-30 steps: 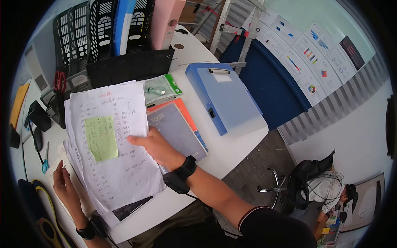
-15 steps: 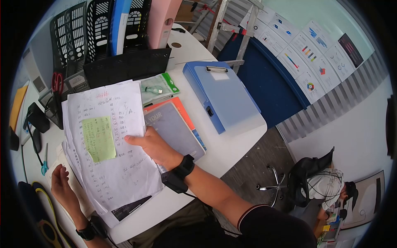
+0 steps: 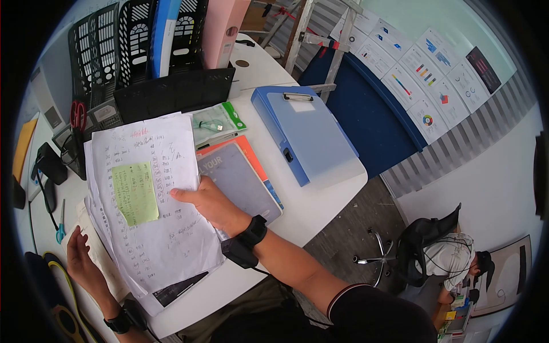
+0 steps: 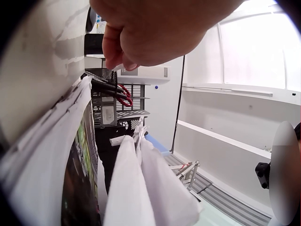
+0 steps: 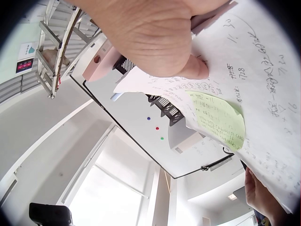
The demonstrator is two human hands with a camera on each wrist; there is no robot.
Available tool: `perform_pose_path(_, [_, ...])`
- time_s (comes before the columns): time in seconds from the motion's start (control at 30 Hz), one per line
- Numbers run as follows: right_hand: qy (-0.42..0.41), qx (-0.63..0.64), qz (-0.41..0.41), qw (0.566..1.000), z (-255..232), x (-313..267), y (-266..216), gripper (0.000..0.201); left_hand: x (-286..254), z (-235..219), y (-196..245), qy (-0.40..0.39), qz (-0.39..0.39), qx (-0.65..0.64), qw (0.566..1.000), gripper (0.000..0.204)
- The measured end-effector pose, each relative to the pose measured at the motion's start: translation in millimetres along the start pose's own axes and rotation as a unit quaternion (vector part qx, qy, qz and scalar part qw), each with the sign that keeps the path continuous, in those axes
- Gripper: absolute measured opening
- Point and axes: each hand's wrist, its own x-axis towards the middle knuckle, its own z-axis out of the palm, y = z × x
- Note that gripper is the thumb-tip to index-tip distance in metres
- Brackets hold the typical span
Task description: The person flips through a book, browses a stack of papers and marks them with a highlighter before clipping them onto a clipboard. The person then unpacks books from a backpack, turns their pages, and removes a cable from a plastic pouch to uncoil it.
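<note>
My right hand point(image 3: 214, 206) grips a sheaf of handwritten white papers point(image 3: 183, 240) at its right edge. The thumb lies on top and the other fingers are hidden behind the sheets. A pale green sticky note point(image 3: 137, 194) covered in writing lies on the top sheet. To the left of the papers, my left hand point(image 3: 88, 266) is apart from them, fingers loosely bent and holding nothing. Seen from the right wrist, the papers point(image 5: 263, 94) are raised and bowed, with the left hand point(image 5: 258, 197) past their lower edge.
A grey notebook point(image 3: 240, 177) and a bagged cable point(image 3: 214, 124) lie right of the papers. Beyond them is a blue file case point(image 3: 320, 137). Black file racks point(image 3: 171, 91) stand at the back, red-handled scissors point(image 3: 79, 114) beside them. Teal scissors point(image 3: 60, 228) lie at left.
My left hand has drifted slightly left, away from the papers. The right hand keeps its hold on the sheaf, and the whole head view has shifted a little.
</note>
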Motion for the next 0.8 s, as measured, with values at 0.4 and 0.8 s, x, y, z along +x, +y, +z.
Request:
perform_pose_path(0.4, [0.002,0.005,-0.006,1.000,0.3,-0.2,0.0,0.045,0.3,2.5,-2.5,-0.006,-0.038,-0.059,0.997,0.024])
perform_pose_path(0.8, [0.001,0.008,0.001,1.000,-0.4,0.0,0.4,0.043,0.1,6.6,-3.7,0.007,-0.065,-0.090,0.994,0.022])
